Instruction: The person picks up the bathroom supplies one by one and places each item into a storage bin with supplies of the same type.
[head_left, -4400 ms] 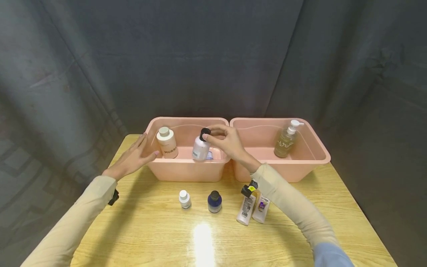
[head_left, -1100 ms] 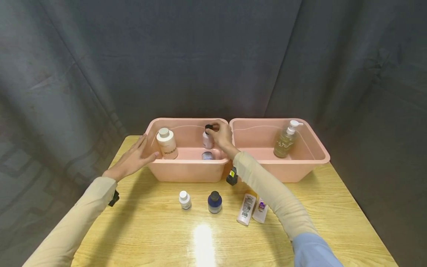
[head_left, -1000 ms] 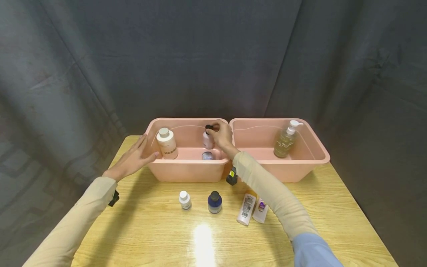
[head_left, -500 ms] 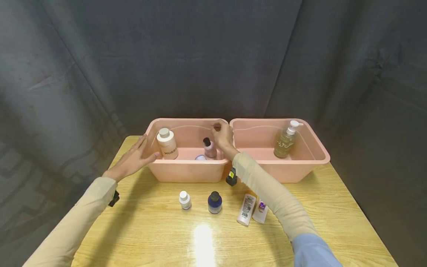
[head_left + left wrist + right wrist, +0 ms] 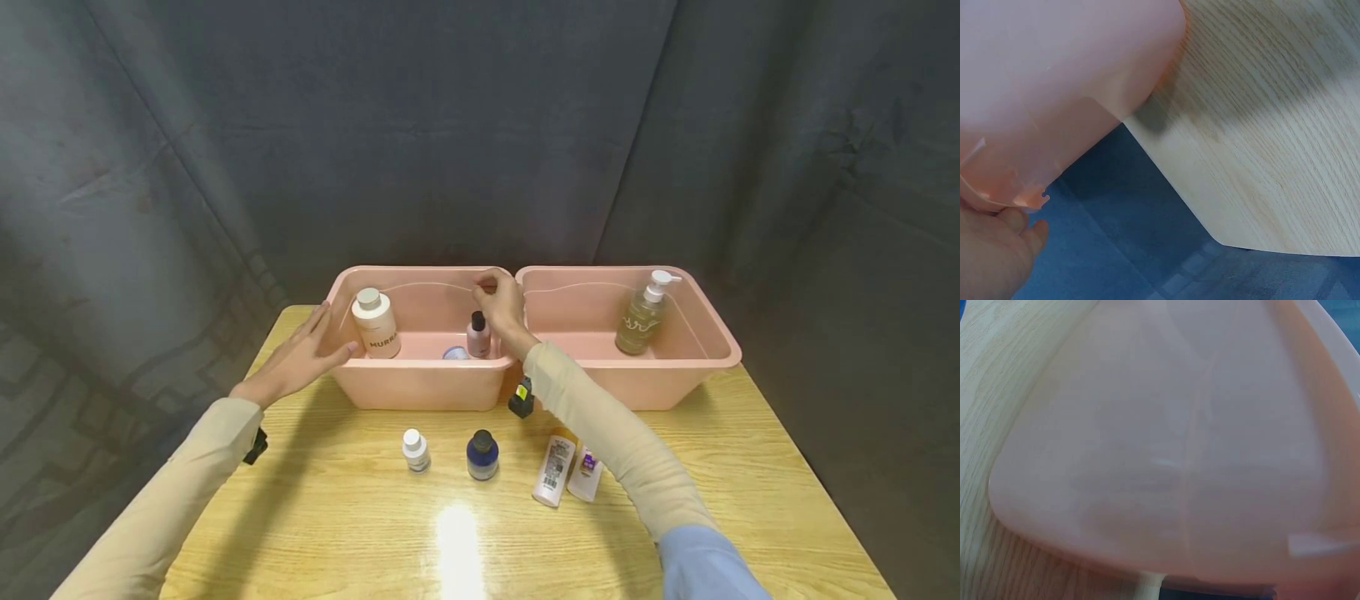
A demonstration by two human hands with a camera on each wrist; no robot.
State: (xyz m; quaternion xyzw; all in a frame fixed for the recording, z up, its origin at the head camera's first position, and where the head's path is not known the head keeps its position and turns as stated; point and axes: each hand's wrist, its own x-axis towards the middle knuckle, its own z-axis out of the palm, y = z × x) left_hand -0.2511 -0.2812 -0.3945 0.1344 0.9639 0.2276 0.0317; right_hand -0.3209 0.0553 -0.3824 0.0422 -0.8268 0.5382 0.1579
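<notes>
Step in hand looks like the release: small pink bottle with black cap (image 5: 477, 333) stands upright in the left pink bin (image 5: 420, 392), near its right wall, a pale round item (image 5: 454, 353) just beside it on the bin floor. Right hand (image 5: 498, 302) hangs above and slightly right of the bottle, fingers loosely curled, holding nothing visible; not touching the cap as far as the head view shows. Right wrist view shows only the bin's inside wall, blurred, so no finer read on the fingers.

Left hand (image 5: 300, 357) is flat, fingers straight and together, pressed against the bin's left outer wall, bracing it. Left wrist view shows a fingertip at the bin rim.

Also in the left bin: beige bottle with a round cap (image 5: 376, 322), far left. Right pink bin (image 5: 675, 379) holds an amber pump bottle (image 5: 642, 313).

On the bench (image 5: 337, 517), near side: small white bottle (image 5: 415, 448), dark blue bottle (image 5: 482, 454), two white tubes (image 5: 567, 470) lying down, partly under the right forearm.

Next move, by judgement: lift the right hand clear of the rim without clipping the bottle, then reach back to a bench item. Tubes are closest.
</notes>
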